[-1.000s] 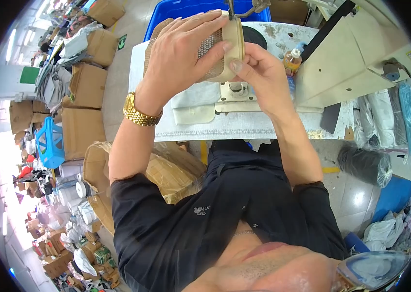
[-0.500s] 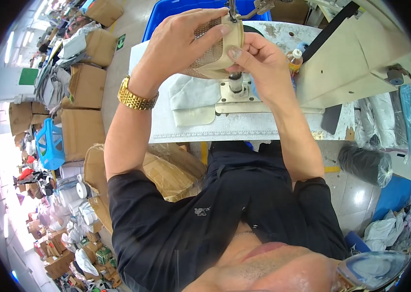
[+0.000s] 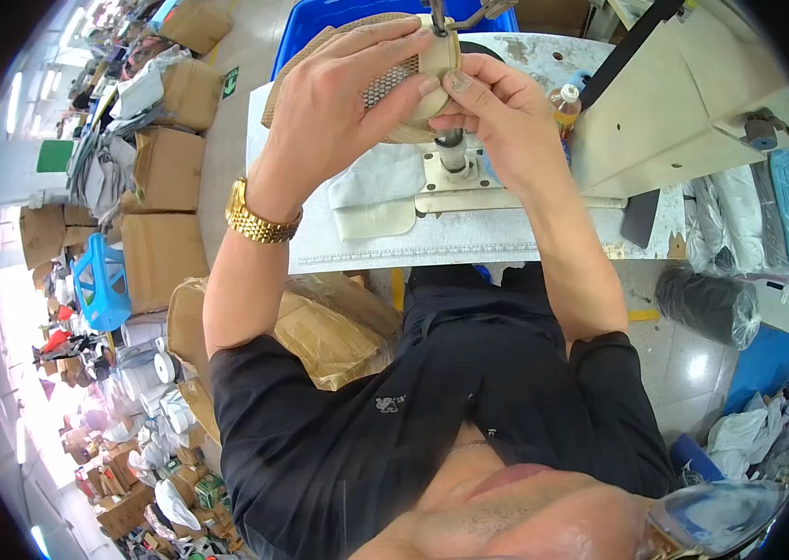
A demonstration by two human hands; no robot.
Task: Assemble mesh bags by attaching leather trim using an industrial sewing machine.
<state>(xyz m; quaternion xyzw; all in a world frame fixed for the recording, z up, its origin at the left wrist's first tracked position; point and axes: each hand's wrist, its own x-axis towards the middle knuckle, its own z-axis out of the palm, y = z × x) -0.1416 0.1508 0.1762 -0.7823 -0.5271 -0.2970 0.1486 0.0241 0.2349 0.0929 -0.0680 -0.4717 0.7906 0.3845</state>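
Observation:
A beige mesh piece that looks like a cap (image 3: 390, 87), with a smooth beige band, is held up at the needle bar (image 3: 439, 17) of a sewing machine (image 3: 684, 121). Below it stands the machine's metal post (image 3: 451, 154). My left hand (image 3: 324, 107), with a gold watch on its wrist, lies over the mesh, fingertips and thumb pressing the band. My right hand (image 3: 523, 121) pinches the band's right edge between thumb and fingers. How the band sits under the needle is partly hidden by my fingers.
Pale grey cloth pieces (image 3: 371, 187) lie on the white table (image 3: 357, 254) left of the post. A small bottle (image 3: 565, 105) stands behind my right hand. A blue bin (image 3: 320, 23) is beyond the table. Cardboard boxes (image 3: 166, 257) line the left; wrapped rolls (image 3: 707, 303) lie right.
The cap has turned between my hands, so a curved beige edge now shows left of my left hand. My right thumb has moved up along the band.

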